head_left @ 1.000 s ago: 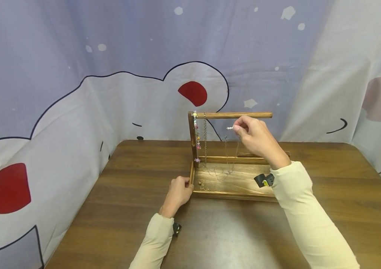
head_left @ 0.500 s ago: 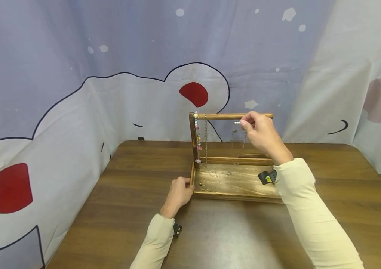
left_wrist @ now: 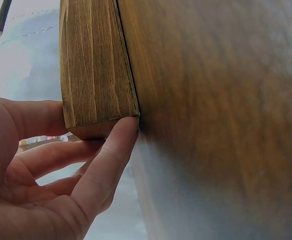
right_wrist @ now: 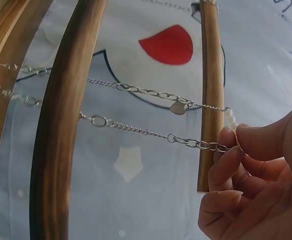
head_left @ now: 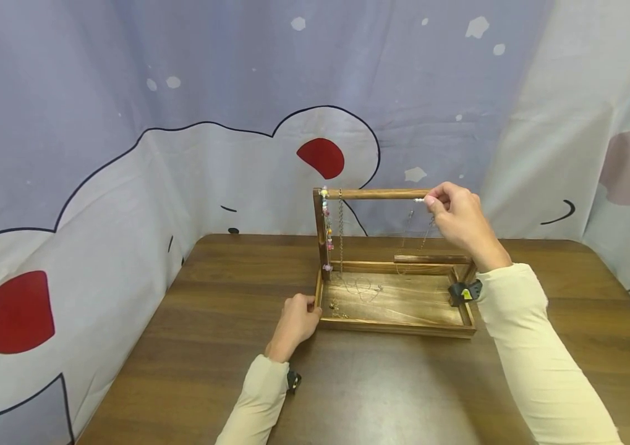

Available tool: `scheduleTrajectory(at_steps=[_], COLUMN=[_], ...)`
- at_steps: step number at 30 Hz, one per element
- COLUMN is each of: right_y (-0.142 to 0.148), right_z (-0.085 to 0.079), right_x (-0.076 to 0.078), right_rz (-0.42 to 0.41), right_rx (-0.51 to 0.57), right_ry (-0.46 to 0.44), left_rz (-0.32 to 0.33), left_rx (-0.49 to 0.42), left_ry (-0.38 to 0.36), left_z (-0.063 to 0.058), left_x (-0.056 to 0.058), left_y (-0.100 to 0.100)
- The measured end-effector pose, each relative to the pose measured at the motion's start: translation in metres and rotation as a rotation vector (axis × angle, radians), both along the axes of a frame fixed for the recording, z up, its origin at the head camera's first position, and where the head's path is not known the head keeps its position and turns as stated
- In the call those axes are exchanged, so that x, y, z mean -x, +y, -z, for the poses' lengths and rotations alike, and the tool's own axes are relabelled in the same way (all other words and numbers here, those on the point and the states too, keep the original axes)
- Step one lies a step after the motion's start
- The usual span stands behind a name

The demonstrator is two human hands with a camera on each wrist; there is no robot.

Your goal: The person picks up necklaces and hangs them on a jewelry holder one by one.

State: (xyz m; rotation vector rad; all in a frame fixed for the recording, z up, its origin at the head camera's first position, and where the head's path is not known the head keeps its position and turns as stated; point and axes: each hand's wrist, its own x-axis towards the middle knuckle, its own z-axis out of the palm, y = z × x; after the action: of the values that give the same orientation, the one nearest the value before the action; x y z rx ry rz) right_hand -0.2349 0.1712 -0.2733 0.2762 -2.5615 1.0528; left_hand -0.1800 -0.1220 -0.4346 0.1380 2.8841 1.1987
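My right hand (head_left: 459,219) is at the right end of the wooden jewelry stand's upper bar (head_left: 381,194). Thumb and fingertips pinch a silver chain necklace by its short row of white pearl beads (right_wrist: 230,119). The chain hangs down in a loop, with a small leaf-like charm (right_wrist: 178,107) on one strand. In the right wrist view, the lower bar (right_wrist: 61,130) crosses in front of the chain. My left hand (head_left: 295,321) grips the front left corner of the stand's tray (head_left: 392,327), its fingers around the wooden end (left_wrist: 98,65) in the left wrist view.
A colourful beaded strand (head_left: 329,232) and a chain necklace (head_left: 340,232) hang at the left of the upper bar, by the upright post (head_left: 319,228). Thin chains (head_left: 363,285) and small gold jewelry (head_left: 333,305) lie in the tray. A printed curtain (head_left: 225,179) stands behind the table (head_left: 225,290).
My right hand has moved right along the upper bar and slightly up, carrying the necklace. More of the tray's right end shows. The left hand stays on the corner.
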Motion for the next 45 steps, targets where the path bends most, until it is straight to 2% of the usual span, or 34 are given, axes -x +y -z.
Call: scheduleTrajectory(at_steps=[15, 24, 34, 40, 45], right_y=[0.034, 0.047, 0.037, 0.024, 0.009], right_z=[-0.002, -0.005, -0.015, -0.018, -0.020], right_x=[-0.002, -0.002, 0.005, 0.009, 0.010], right_rz=[0.091, 0.183, 0.218, 0.192, 0.163], right_rx=[0.020, 0.026, 0.007, 0.002, -0.002], right_ry=[0.020, 0.019, 0.034, 0.018, 0.038], left_rz=[0.009, 0.008, 0.010, 0.009, 0.008], left_rx=[0.011, 0.021, 0.013, 0.018, 0.018], left_ry=[0.015, 0.030, 0.026, 0.022, 0.019], left_z=[0.001, 0.001, 0.002, 0.002, 0.001], left_x=[0.000, 0.001, 0.001, 0.001, 0.000], left_y=[0.000, 0.000, 0.000, 0.000, 0.000])
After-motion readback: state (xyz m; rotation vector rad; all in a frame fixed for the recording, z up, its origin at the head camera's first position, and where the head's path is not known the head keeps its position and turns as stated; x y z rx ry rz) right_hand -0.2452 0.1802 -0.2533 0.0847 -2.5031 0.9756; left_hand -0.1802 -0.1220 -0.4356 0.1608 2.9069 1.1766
